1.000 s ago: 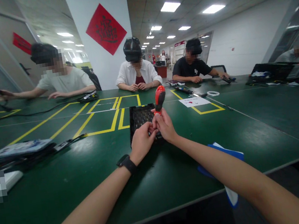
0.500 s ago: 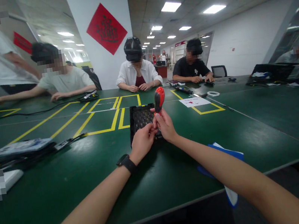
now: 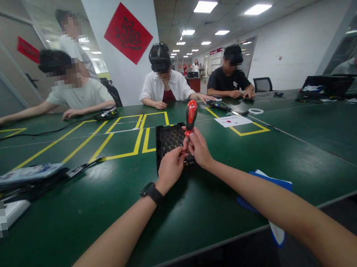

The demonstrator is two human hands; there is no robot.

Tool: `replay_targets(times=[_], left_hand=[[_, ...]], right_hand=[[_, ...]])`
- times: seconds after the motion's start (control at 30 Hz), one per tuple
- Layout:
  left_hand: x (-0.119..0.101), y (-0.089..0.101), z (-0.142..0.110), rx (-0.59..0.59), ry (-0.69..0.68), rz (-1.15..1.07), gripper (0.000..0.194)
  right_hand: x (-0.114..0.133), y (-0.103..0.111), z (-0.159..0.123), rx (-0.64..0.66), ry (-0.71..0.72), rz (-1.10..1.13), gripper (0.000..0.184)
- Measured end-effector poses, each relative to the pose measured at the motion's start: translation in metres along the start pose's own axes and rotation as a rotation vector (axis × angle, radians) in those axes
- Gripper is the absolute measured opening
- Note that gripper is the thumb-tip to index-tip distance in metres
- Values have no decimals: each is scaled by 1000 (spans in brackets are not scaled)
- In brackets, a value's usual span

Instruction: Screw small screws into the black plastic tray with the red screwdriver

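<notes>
The green bench [image 3: 80, 239] spans the view, its near edge running below the forearms. Along its far edge sit a person in a pale green top [image 3: 80, 95], a person in a white shirt [image 3: 171, 85] and a person in black [image 3: 229, 81]. Toward the left edge lies a pale flat box [image 3: 27, 173] on top of dark cables. An open black case [image 3: 159, 140] lies inward from the middle of the near edge, its long axis running roughly away from the wearer; small repeated shapes show inside, too dark to make out. A blue-and-white item [image 3: 274, 180] hangs partly over the near edge, right of the middle and partly hidden by the right forearm. A white sheet [image 3: 232, 121] lies farther in on that side.

The hands meet over the case's near right corner. The right hand [image 3: 200, 148] is closed around the lower end of a red-and-black screwdriver [image 3: 191, 113], whose handle stands nearly upright, its top leaning slightly right. The left hand [image 3: 170, 166] comes in from the left, its fingertips drawn in against the right's, just below the handle. Whether they pinch the shaft or some small part, I cannot tell.
</notes>
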State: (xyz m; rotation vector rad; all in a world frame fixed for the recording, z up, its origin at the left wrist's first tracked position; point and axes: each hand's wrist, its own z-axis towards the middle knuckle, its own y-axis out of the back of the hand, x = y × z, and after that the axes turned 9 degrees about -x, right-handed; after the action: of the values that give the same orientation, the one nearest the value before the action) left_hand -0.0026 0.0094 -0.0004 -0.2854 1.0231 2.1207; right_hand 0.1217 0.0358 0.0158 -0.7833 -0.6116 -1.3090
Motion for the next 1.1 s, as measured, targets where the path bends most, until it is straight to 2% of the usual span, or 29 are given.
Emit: replay_targets(times=[0.23,0.4,0.67,0.83,1.1], left_hand=[[-2,2,1,-29,37,-59,13],[0,0,2,-9,64,-38,12],[3,0,1,15,22,-14,18],[-1,1,2,-26,36,-16,13],[0,0,0,-25,23,29,10]], right_hand=[[-3,-1,4,-49,-14,-1,27],[-2,-2,3,-21,-20,8,26],[-3,0,4,-7,-38,36,29],[-3,0,3,-21,-29,23,27],[-4,1,3,-7,-26,34,26]])
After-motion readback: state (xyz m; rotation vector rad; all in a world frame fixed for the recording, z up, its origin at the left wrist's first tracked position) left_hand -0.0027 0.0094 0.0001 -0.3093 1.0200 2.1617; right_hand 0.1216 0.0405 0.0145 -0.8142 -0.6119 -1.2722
